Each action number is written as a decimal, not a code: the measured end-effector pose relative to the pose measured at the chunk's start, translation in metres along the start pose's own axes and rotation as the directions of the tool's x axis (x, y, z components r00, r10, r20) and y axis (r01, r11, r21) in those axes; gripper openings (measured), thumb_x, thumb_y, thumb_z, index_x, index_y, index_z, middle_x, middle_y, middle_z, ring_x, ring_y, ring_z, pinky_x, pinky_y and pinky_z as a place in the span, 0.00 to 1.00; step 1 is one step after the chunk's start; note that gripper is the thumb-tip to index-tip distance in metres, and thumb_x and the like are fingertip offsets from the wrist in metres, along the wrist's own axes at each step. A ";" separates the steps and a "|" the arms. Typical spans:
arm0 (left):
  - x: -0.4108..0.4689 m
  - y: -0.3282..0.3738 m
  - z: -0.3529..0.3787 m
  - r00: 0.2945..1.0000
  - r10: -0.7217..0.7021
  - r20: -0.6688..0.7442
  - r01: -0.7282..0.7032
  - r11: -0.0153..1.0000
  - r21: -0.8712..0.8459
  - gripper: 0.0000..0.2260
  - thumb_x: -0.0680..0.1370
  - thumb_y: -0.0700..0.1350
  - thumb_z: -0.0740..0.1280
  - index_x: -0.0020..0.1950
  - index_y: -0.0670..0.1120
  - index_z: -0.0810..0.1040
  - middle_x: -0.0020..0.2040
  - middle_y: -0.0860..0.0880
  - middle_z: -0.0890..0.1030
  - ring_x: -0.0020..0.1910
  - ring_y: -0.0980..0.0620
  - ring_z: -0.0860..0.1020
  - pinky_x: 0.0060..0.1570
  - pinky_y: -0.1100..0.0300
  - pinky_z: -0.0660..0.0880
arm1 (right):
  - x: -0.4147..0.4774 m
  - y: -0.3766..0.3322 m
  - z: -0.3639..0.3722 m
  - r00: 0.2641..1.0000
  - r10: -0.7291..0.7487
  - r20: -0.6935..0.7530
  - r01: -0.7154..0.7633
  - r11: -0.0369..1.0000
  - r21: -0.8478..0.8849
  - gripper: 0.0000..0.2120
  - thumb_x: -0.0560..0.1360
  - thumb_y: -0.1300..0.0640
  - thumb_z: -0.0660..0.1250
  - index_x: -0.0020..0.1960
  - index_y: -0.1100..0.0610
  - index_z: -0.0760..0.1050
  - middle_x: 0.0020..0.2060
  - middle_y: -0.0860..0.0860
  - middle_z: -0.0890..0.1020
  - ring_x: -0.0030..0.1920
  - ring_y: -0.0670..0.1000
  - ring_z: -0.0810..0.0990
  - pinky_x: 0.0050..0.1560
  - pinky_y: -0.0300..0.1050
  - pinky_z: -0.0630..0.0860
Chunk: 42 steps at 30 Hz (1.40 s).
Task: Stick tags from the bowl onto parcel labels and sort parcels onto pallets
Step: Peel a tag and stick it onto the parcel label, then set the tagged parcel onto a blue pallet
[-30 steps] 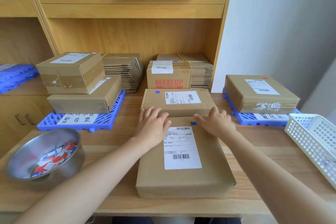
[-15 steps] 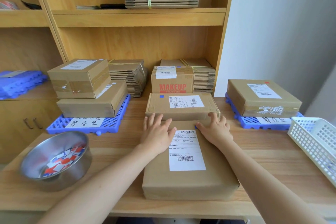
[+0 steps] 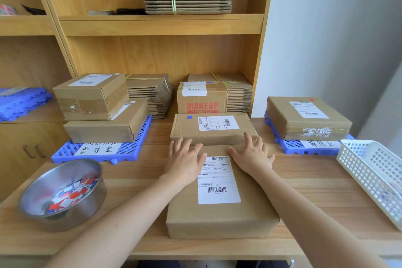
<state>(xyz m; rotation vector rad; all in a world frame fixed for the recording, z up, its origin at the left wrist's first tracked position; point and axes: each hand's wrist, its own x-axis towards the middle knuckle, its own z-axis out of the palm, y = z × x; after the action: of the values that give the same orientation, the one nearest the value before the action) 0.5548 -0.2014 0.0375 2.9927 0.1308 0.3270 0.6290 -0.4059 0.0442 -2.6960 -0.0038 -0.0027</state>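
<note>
Now on the counter (image 3: 315,191) a brown parcel (image 3: 221,215) lies at the front edge, a bowl (image 3: 52,180) near the front left corner. Our left hand (image 3: 185,164) and right hand (image 3: 252,156) lie flat, gripping nothing, on the parcel's far end. Tags (image 3: 71,194) lie in the bowl.

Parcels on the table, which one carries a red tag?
The flat parcel alone on the right blue pallet: its corner tag is red, the others visible are blue.

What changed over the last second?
The right hand slid a little left over the blue tag at the label's top right corner. The tag showed a second ago and is now hidden. Nothing was gripped or let go. The left hand stays flat on the parcel. The parcel and the bowl did not move.
</note>
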 end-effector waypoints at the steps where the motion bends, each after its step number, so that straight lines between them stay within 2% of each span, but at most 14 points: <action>1: 0.000 0.000 0.001 1.000 -0.002 -0.003 0.002 1.000 -0.002 0.24 0.84 0.61 0.49 0.78 0.56 0.64 0.80 0.47 0.61 0.80 0.43 0.49 0.78 0.43 0.42 | 0.001 0.000 0.000 1.000 0.004 0.007 -0.004 1.000 0.014 0.38 0.74 0.29 0.55 0.79 0.40 0.47 0.80 0.54 0.52 0.79 0.60 0.50 0.74 0.70 0.51; 9: 0.002 -0.002 0.003 1.000 -0.005 0.001 0.005 1.000 -0.015 0.24 0.83 0.61 0.50 0.78 0.56 0.64 0.79 0.47 0.62 0.80 0.43 0.50 0.78 0.44 0.43 | 0.004 0.002 -0.001 0.999 -0.032 0.035 0.029 0.996 0.081 0.26 0.80 0.42 0.54 0.77 0.40 0.53 0.80 0.54 0.53 0.78 0.60 0.52 0.74 0.70 0.52; 14: 0.002 -0.002 0.002 1.000 -0.009 0.007 0.009 0.999 -0.035 0.23 0.83 0.61 0.51 0.77 0.56 0.65 0.78 0.47 0.63 0.79 0.43 0.52 0.78 0.44 0.44 | 0.002 0.007 -0.004 0.993 -0.117 -0.014 0.118 0.979 0.168 0.25 0.80 0.47 0.59 0.76 0.43 0.60 0.77 0.52 0.61 0.75 0.59 0.60 0.73 0.65 0.58; 18: -0.005 -0.004 -0.007 1.000 0.000 -0.015 -0.001 0.998 -0.070 0.22 0.84 0.60 0.51 0.76 0.56 0.66 0.78 0.48 0.63 0.79 0.43 0.53 0.78 0.45 0.49 | -0.008 0.020 -0.012 0.980 -0.200 0.002 0.192 0.943 0.271 0.25 0.80 0.44 0.62 0.75 0.47 0.65 0.77 0.54 0.62 0.76 0.58 0.62 0.74 0.59 0.61; 21: -0.028 0.000 -0.013 1.000 0.006 -0.015 -0.008 0.993 -0.121 0.22 0.84 0.59 0.52 0.77 0.55 0.65 0.79 0.49 0.62 0.79 0.45 0.53 0.77 0.49 0.52 | -0.030 0.032 -0.018 0.959 -0.277 0.057 0.252 0.928 0.275 0.25 0.80 0.42 0.63 0.75 0.45 0.65 0.79 0.55 0.59 0.79 0.54 0.55 0.75 0.50 0.57; 24: -0.057 0.004 -0.017 0.999 -0.012 0.036 0.018 0.986 -0.168 0.23 0.84 0.59 0.53 0.78 0.56 0.64 0.80 0.48 0.59 0.79 0.45 0.50 0.77 0.49 0.53 | -0.056 0.039 -0.024 0.933 -0.318 0.170 0.273 0.930 0.244 0.29 0.78 0.38 0.64 0.76 0.41 0.62 0.80 0.51 0.52 0.81 0.50 0.50 0.75 0.47 0.55; 27: -0.083 0.011 -0.028 0.993 -0.014 0.113 0.038 0.976 -0.214 0.25 0.83 0.62 0.54 0.79 0.57 0.60 0.81 0.48 0.55 0.79 0.43 0.49 0.77 0.50 0.50 | -0.083 0.044 -0.026 0.919 -0.329 0.216 0.280 0.932 0.228 0.33 0.75 0.35 0.67 0.77 0.39 0.60 0.81 0.50 0.49 0.80 0.50 0.53 0.76 0.47 0.55; 32: -0.126 0.019 -0.037 0.976 -0.036 0.217 0.100 0.950 -0.296 0.35 0.75 0.73 0.58 0.79 0.63 0.56 0.83 0.52 0.44 0.81 0.39 0.47 0.78 0.45 0.52 | -0.120 0.061 -0.031 0.880 -0.393 0.266 0.317 0.904 0.286 0.43 0.68 0.32 0.73 0.78 0.40 0.60 0.81 0.49 0.43 0.80 0.48 0.49 0.76 0.44 0.54; 36: -0.151 0.022 -0.042 0.968 -0.032 0.251 0.126 0.920 -0.372 0.42 0.69 0.75 0.65 0.79 0.62 0.57 0.82 0.52 0.42 0.81 0.47 0.54 0.76 0.53 0.57 | -0.139 0.078 -0.035 0.839 -0.412 0.356 0.324 0.903 0.282 0.52 0.63 0.30 0.75 0.79 0.37 0.52 0.79 0.50 0.32 0.81 0.50 0.47 0.75 0.45 0.58; 39: -0.158 0.022 -0.044 0.969 -0.049 0.241 0.141 0.913 -0.382 0.47 0.65 0.75 0.69 0.79 0.62 0.57 0.82 0.52 0.42 0.80 0.49 0.55 0.75 0.53 0.58 | -0.142 0.081 -0.033 0.855 -0.387 0.345 0.300 0.912 0.279 0.56 0.62 0.31 0.77 0.80 0.37 0.47 0.80 0.55 0.36 0.81 0.54 0.46 0.75 0.49 0.57; 42: -0.161 0.020 -0.044 0.969 -0.061 0.241 0.151 0.913 -0.378 0.49 0.64 0.74 0.71 0.80 0.61 0.57 0.82 0.52 0.42 0.81 0.49 0.54 0.76 0.53 0.58 | -0.139 0.084 -0.029 0.848 -0.401 0.347 0.300 0.902 0.311 0.60 0.57 0.27 0.77 0.79 0.36 0.47 0.80 0.50 0.53 0.78 0.53 0.58 0.74 0.50 0.63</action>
<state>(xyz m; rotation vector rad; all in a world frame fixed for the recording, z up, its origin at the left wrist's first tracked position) 0.3896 -0.2324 0.0487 2.5843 0.1811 -0.0034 0.4905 -0.4945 0.0340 -2.3593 -0.5914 0.4165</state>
